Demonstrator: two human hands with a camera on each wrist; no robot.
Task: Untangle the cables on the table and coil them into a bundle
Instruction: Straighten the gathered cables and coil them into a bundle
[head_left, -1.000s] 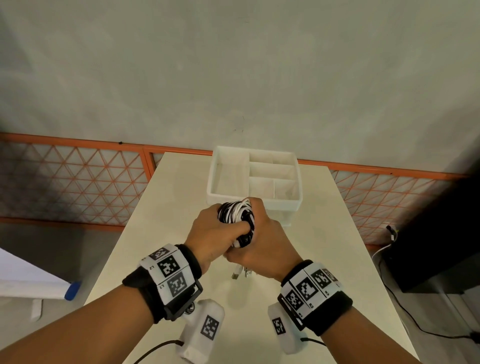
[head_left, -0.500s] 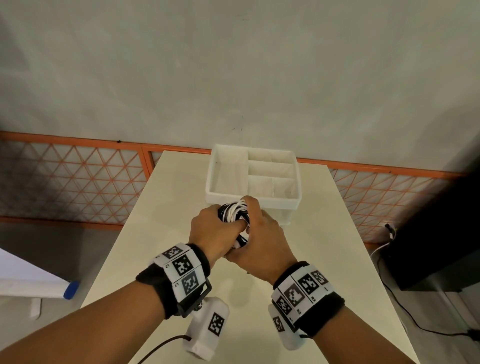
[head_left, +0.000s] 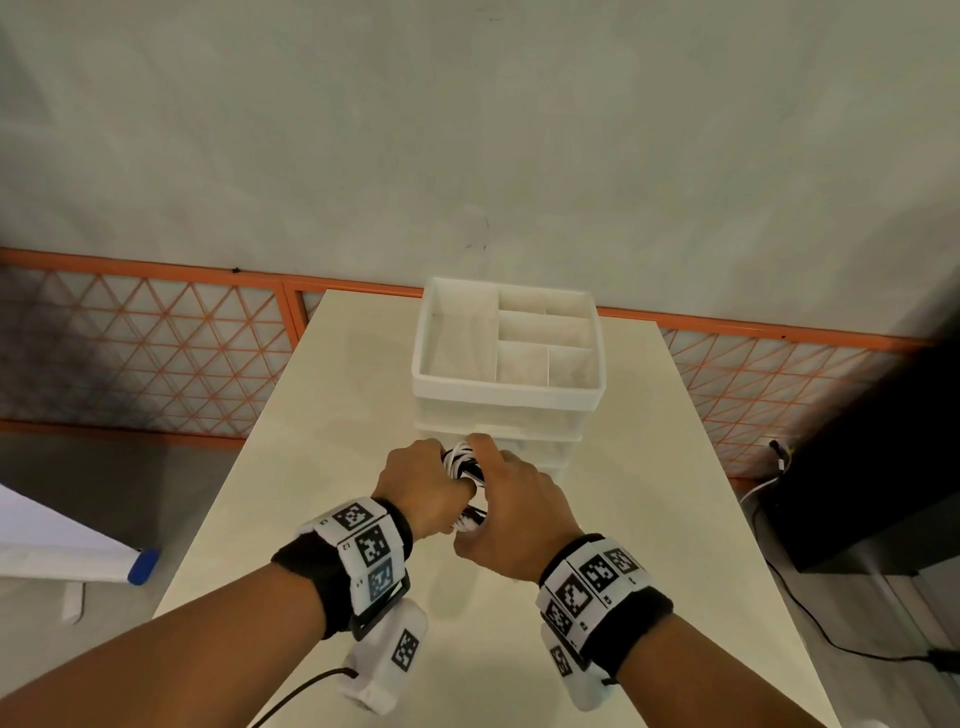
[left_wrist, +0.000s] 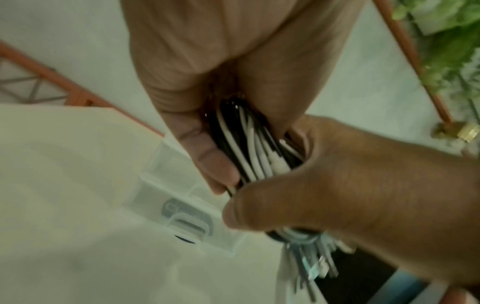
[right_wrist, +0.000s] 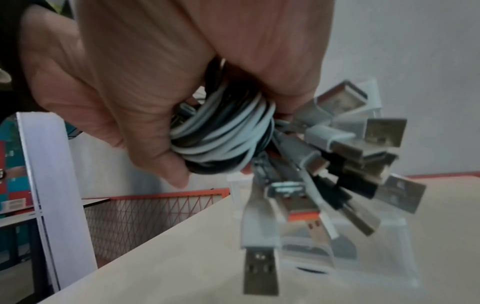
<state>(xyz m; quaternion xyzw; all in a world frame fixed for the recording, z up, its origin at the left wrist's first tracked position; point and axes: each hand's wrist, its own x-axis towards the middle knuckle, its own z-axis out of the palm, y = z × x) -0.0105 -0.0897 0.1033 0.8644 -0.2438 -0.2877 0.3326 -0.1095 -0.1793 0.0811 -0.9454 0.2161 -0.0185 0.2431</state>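
Note:
A coiled bundle of black and white cables (head_left: 462, 461) is held above the pale table (head_left: 332, 415) by both hands. My left hand (head_left: 423, 483) grips the coil from the left, fingers curled round the strands (left_wrist: 249, 148). My right hand (head_left: 511, 514) wraps the coil from the right and below (right_wrist: 226, 135). Several USB plugs (right_wrist: 350, 154) stick out loose under the right hand; one white plug (right_wrist: 259, 257) hangs straight down above the table. Much of the coil is hidden inside the two fists.
A white box with compartments (head_left: 509, 384) stands on clear drawers (head_left: 524, 447) just beyond the hands. An orange mesh fence (head_left: 156, 358) runs behind the table. A dark unit (head_left: 872, 467) with floor cables is on the right.
Both hands keep their hold on the bundle. The plugs that hung in plain sight below the hands are now mostly covered by the hands. The hands have drawn a little closer together.

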